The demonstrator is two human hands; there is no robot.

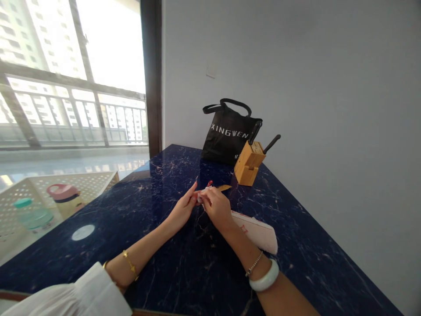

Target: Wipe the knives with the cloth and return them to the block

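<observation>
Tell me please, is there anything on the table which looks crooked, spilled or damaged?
I see no spill or damage. One oddity: in the knife block, the right handle leans further outward than the left handle.

On the left we wear a loose white cloth sleeve (54, 300) gathered into a broad, plain cuff (100, 289), plus a slim gold-coloured bracelet with small charms (130, 264); on the right, a silver-coloured beaded bracelet (255, 263) and a thick, glossy, whitish bangle (265, 281).
</observation>
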